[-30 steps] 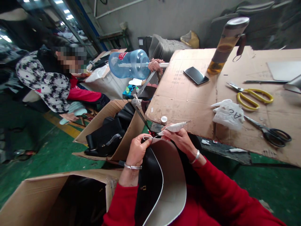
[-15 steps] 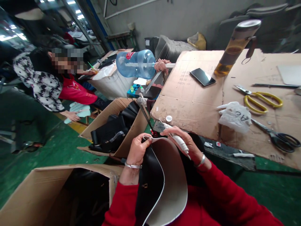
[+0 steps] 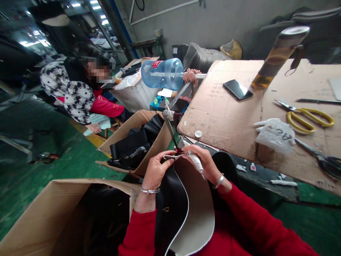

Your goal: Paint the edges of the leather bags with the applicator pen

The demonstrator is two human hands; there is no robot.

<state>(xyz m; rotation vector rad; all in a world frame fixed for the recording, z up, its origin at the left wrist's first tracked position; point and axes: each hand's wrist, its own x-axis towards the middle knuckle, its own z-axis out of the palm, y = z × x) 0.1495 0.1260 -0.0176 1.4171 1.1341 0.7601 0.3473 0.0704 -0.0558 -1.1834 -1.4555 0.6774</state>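
My left hand [image 3: 156, 171] pinches the top edge of a black bag [image 3: 172, 199] between thumb and fingers. The bag stands in my lap, its pale, cream-coloured inner side [image 3: 198, 209] facing right and a small gold-coloured fitting on the black side. In my right hand [image 3: 206, 158] is a white squeeze tube [image 3: 196, 161], held slantwise with its crumpled lower end pointing down towards me. Its upper end lies close to the bag's edge, beside my left fingertips. Whether the tip touches the edge is too small to tell.
Open cardboard boxes [image 3: 66, 188] with black bags stand left. On the cardboard-covered table [image 3: 229, 121] lie a phone [image 3: 238, 89], yellow-handled scissors [image 3: 310, 119], black-handled scissors [image 3: 329, 163], a plastic bag [image 3: 275, 137] and a tea bottle [image 3: 279, 57]. A co-worker [image 3: 77, 89] bends forward at far left.
My right hand has come left and down with the tube, nearer my left fingertips. The bag's top edge is now bent together there. The view has turned slightly; the co-worker leans lower.
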